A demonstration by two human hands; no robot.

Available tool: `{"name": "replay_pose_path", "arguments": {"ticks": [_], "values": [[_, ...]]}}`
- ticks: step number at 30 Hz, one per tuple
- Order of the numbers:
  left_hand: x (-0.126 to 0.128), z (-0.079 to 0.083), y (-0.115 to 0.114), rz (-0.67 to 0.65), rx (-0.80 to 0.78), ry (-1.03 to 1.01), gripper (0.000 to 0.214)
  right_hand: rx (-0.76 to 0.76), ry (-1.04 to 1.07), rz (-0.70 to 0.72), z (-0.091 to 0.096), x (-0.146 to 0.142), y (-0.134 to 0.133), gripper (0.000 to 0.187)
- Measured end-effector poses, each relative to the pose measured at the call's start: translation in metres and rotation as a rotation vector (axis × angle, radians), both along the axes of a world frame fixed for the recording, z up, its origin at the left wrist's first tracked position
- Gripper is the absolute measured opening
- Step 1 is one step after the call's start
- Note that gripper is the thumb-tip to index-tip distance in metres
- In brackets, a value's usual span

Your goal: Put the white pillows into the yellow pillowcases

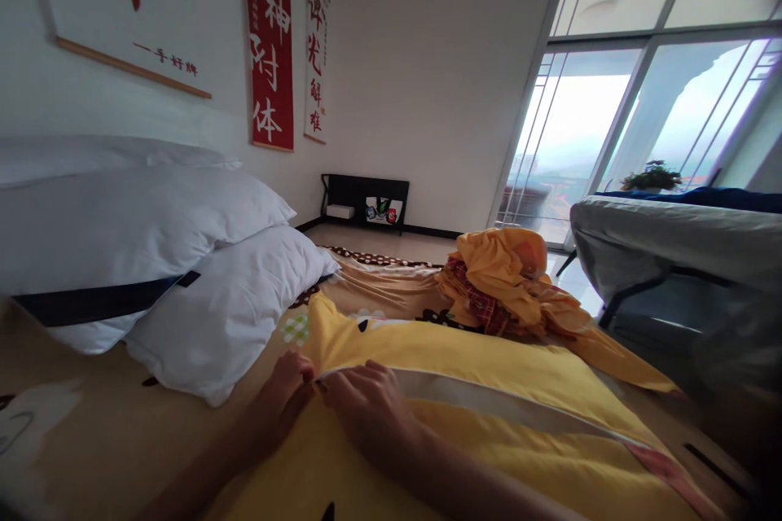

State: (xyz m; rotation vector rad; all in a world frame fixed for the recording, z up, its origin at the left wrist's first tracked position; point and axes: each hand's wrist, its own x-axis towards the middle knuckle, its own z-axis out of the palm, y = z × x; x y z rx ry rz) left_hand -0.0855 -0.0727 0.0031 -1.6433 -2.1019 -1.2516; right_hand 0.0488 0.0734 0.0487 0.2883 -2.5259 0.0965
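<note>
In front of me a yellow zippered cover (489,350) lies on the bed, filled out like a pillow. A long opening runs across it to the right, showing paler cloth (476,397) inside. My left hand (292,383) is closed in a pinch on the cover's edge at the left end of this opening. Close beside it, my right hand (366,399) has curled fingers gripping the same edge. The fingertips of both hands nearly meet. Whether a zipper pull is between them is hidden.
White pillows (238,309) are stacked on the left, with a dark band (101,301) across them. Bunched orange cloth (507,277) lies beyond the cover. A covered table (672,236) stands at the right near the windows. A low black shelf (366,191) is by the far wall.
</note>
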Motion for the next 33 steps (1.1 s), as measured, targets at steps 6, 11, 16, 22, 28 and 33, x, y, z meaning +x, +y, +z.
{"name": "replay_pose_path", "arguments": {"ticks": [6,11,16,22,28,33], "values": [[0.003,0.004,0.0,-0.002,-0.027,0.0,0.033,0.184,0.028,-0.115,0.004,-0.007,-0.008,0.015],[0.003,0.011,-0.001,-0.004,-0.067,-0.027,0.031,0.288,-0.056,-0.108,0.006,-0.008,-0.012,0.006],[0.001,0.015,0.001,-0.05,-0.033,-0.108,0.034,0.198,-0.145,-0.129,0.024,-0.004,-0.016,0.007],[0.003,0.027,0.0,-0.191,-0.128,-0.31,0.037,-0.042,-0.294,-0.191,0.047,-0.003,-0.023,0.015],[-0.003,0.032,-0.006,-0.178,-0.171,-0.229,0.038,-0.19,-0.333,-0.249,0.049,-0.005,-0.017,0.017],[-0.01,0.023,-0.008,-0.181,-0.179,-0.218,0.035,-0.294,-0.359,-0.291,0.05,0.002,-0.002,0.02]]}}
